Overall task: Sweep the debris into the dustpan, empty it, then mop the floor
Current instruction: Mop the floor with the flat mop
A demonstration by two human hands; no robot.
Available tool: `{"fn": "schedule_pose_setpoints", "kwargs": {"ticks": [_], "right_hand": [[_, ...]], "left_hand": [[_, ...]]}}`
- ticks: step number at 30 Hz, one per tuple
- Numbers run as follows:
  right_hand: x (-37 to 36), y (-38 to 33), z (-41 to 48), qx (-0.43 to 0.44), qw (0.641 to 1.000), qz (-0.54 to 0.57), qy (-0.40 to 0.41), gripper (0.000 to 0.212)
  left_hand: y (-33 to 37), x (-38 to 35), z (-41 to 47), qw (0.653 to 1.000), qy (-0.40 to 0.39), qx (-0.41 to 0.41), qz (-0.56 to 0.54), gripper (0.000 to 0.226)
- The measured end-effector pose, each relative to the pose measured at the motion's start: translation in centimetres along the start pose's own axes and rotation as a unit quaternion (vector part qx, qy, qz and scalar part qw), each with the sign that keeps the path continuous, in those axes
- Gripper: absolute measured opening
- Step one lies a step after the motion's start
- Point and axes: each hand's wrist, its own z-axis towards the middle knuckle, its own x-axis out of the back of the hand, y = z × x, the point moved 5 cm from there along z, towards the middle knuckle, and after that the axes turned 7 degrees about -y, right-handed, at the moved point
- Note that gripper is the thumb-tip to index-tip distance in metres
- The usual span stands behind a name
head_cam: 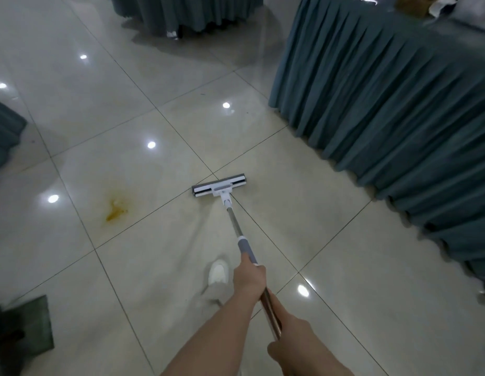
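Right hand (287, 346) nearest, left hand (249, 278) ahead, fingers (272, 351) curled round the mop handle (233, 221); stain (115, 208) lies left of the mop head (219, 185).

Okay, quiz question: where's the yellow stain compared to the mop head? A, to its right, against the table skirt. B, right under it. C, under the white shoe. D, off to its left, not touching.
D: the stain lies well to the left of the mop head, with a clear gap between them.
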Motion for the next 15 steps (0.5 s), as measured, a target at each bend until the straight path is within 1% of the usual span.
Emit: {"fn": "schedule_pose_setpoints", "kwargs": {"ticks": [3, 6, 7, 11, 15], "right_hand": [[0.1, 0.2, -0.6, 0.001, 0.999, 0.035, -0.001, 0.094], [1.3, -0.9, 1.2, -0.001, 1.0, 0.013, 0.004, 0.093], [1.7, -1.3, 2.0, -0.006, 1.0, 0.006, 0.005, 0.093], [3.7, -3.3, 5.9, -0.028, 1.0, 0.004, 0.003, 0.094], [7.3, -8.1, 12.5, -0.026, 1.0, -0.001, 0.008, 0.094]], "left_hand": [[0.1, 0.0, -0.4, 1.0, 0.017, -0.001, -0.022, 0.034], [1.2, 1.2, 1.6, 0.999, 0.043, 0.002, -0.027, 0.011], [1.7, 1.5, 2.3, 0.999, 0.047, 0.005, -0.027, 0.008], [3.7, 3.3, 6.4, 0.998, 0.062, 0.006, -0.026, 0.009], [7.1, 7.8, 13.4, 0.997, 0.073, -0.008, -0.024, 0.028]]}}
